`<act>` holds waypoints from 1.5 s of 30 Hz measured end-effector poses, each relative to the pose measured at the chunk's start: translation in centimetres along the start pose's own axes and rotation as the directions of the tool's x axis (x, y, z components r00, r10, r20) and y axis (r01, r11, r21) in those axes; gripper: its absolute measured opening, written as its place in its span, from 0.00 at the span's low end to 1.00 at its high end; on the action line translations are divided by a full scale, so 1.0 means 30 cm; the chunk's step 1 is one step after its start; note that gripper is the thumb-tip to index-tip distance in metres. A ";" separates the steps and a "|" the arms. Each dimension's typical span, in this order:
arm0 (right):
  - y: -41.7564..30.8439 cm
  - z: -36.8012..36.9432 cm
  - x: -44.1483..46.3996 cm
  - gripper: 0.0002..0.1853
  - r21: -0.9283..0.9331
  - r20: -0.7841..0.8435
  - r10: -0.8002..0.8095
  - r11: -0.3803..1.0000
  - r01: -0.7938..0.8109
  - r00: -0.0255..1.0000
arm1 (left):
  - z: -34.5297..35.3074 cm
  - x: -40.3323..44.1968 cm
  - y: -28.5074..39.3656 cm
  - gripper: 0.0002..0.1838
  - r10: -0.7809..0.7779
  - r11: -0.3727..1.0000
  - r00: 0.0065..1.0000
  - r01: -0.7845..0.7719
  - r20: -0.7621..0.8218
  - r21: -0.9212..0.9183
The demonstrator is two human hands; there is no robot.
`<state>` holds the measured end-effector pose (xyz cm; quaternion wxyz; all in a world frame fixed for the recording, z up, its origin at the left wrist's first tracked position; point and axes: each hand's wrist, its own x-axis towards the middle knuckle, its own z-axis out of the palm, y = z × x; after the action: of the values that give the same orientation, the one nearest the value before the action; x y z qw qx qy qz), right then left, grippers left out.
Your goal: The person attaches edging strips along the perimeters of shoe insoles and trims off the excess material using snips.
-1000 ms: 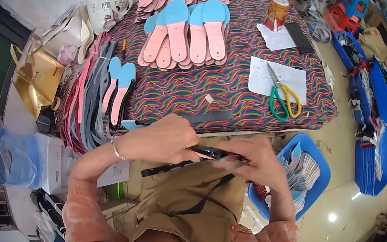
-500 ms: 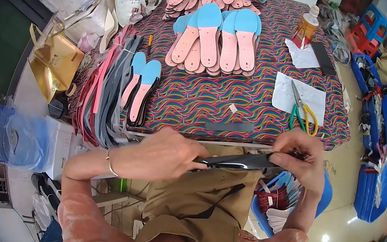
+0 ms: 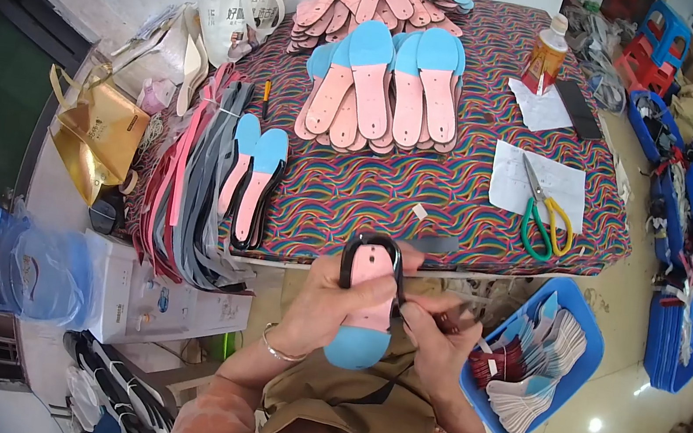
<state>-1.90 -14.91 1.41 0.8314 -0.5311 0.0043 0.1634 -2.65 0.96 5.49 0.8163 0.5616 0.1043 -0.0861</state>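
Note:
My left hand [image 3: 321,306] grips a pink and blue insole [image 3: 366,317] above my lap, its thumb lying across the pink face. The blue end points towards me. A glossy black strip [image 3: 350,257] curves round the far pink end along the edge. At the right side of the insole, my right hand [image 3: 435,340] is closed, thumb and finger pinching the black edge strip. A small dark and reddish object [image 3: 458,319] shows among the right hand's fingers, too blurred to name. On the table just beyond lies a flat grey strip [image 3: 436,244], partly hidden by the left hand.
Stacked insoles [image 3: 371,87] stand at the table's back; a smaller pile [image 3: 252,194] lies left beside grey and pink strips [image 3: 202,170]. Scissors [image 3: 546,214] rest on paper at right, near a bottle [image 3: 546,54]. A blue basket [image 3: 581,374] of insoles stands low right.
Before, both hands held a black piece stretched sideways near the table edge. Now they are closer together, the insole upright with its pink face showing, and the view has shifted slightly.

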 end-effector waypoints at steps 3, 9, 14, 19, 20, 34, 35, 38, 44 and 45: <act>0.026 0.034 0.052 0.03 0.069 0.024 -0.071 0.995 0.069 0.997 | 0.016 0.029 0.013 0.23 -0.006 0.986 1.000 0.008 0.013 -0.166; 0.018 0.002 0.130 0.02 -0.017 0.203 -0.058 0.998 0.063 0.977 | -0.014 0.080 -0.039 0.18 0.119 0.978 0.993 -0.113 0.023 -0.177; -0.043 -0.016 0.127 0.10 -0.136 0.209 -0.190 0.966 0.221 0.959 | -0.025 0.091 -0.004 0.05 0.265 0.882 0.964 -0.254 -0.029 -0.396; -0.051 -0.037 0.072 0.13 -0.120 0.225 -0.126 0.980 0.156 0.966 | -0.035 0.063 -0.006 0.07 0.304 0.761 0.953 -0.236 0.011 -0.604; -0.062 -0.035 0.063 0.12 -0.154 0.265 -0.080 0.980 0.124 0.961 | -0.035 0.057 -0.005 0.07 0.299 0.764 0.954 -0.231 0.012 -0.603; -0.015 -0.031 0.142 0.05 -0.418 0.452 -0.236 0.796 0.438 0.860 | -0.081 0.101 -0.025 0.20 0.340 0.821 0.912 -0.170 0.227 -0.545; -0.005 -0.030 0.151 0.04 -0.352 0.399 -0.249 0.847 0.398 0.883 | -0.058 0.073 -0.013 0.28 0.219 0.917 0.962 -0.146 0.162 -0.372; -0.014 0.003 0.166 0.03 -0.263 0.353 -0.254 0.897 0.356 0.901 | -0.034 0.066 -0.086 0.20 0.291 0.948 0.944 -0.263 0.157 -0.180; 0.031 -0.005 0.169 0.08 -0.181 0.344 -0.134 0.962 0.205 0.929 | -0.073 0.035 -0.063 0.09 0.296 0.946 0.955 -0.293 -0.004 -0.137; 0.016 -0.016 0.159 0.08 -0.180 0.350 -0.132 0.962 0.204 0.928 | -0.086 0.027 -0.046 0.09 0.298 0.945 0.954 -0.297 -0.010 -0.136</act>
<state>2.57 -13.88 -0.09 0.7693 -0.5798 -0.2001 0.1786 -2.42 2.86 3.13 0.8567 0.5137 0.0196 0.0423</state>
